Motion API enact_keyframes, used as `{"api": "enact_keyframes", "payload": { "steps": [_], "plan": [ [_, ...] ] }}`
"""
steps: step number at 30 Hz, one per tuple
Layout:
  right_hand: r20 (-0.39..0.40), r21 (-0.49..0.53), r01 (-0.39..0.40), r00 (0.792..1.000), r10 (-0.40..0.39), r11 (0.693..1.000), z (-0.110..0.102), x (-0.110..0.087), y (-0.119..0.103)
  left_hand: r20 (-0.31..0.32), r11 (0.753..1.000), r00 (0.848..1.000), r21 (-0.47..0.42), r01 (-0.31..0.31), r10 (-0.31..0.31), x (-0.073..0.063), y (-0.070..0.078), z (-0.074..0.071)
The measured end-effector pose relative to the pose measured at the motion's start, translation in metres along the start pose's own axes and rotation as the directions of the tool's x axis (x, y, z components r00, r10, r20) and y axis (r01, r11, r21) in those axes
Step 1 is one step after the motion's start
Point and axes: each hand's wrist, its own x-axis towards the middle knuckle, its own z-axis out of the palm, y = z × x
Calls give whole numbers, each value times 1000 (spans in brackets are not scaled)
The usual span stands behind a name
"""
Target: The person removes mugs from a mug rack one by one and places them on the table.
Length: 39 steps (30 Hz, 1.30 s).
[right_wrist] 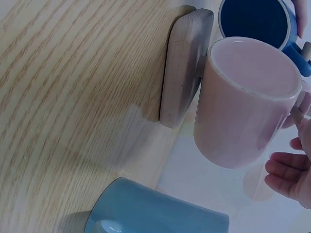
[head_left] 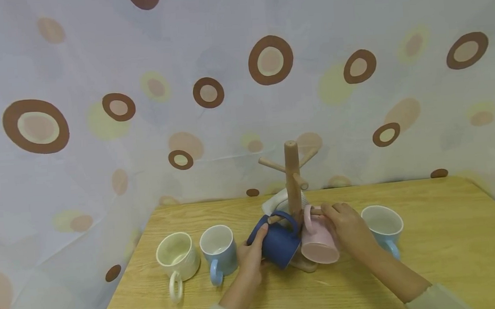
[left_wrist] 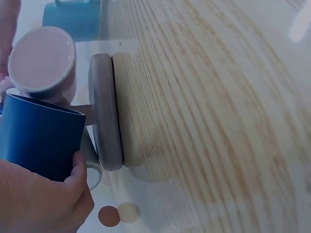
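A wooden mug rack (head_left: pixel 292 170) stands on the table. My left hand (head_left: pixel 251 257) holds a dark blue mug (head_left: pixel 281 243), which tilts at the rack's left lower peg with that peg through its handle. In the left wrist view its fingers lie along the blue mug (left_wrist: pixel 43 138). A pink mug (head_left: pixel 319 240) hangs by its handle from the right lower peg. My right hand (head_left: pixel 349 226) pinches the end of that peg beside the pink mug (right_wrist: pixel 245 102), its other fingers loosely bent. Behind the post is a white mug (head_left: pixel 283 201), partly hidden.
A cream mug (head_left: pixel 179 257) and a light blue mug (head_left: pixel 220 249) stand upright on the left of the wooden table (head_left: pixel 444 255). Another light blue mug (head_left: pixel 383 224) stands right of the rack, near my right forearm. Upper pegs stick out from the post. A patterned curtain (head_left: pixel 222 41) hangs behind.
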Motion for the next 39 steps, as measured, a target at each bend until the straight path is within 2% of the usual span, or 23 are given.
{"api": "enact_keyframes", "payload": {
  "steps": [10, 24, 33, 39],
  "plan": [
    [31, -25, 3, 1000, -2, 1000, -4, 2, -1, -22, 998, 999, -51, -47, 46, -6, 3, -5],
    [29, -27, 5, 1000, -4, 1000, -5, 4, -3, -96, 989, 985, -16, -148, 146, -15, 6, -11],
    [40, -91, 32, 999, -28, 995, -6, 3, -3, -124, 969, 966, 127, -213, 228, -24, 3, -17],
    [7, -110, 56, 998, -55, 992, -6, 0, -4, -96, 947, 953, 175, -268, 287, -28, 0, -22]
  ]
}}
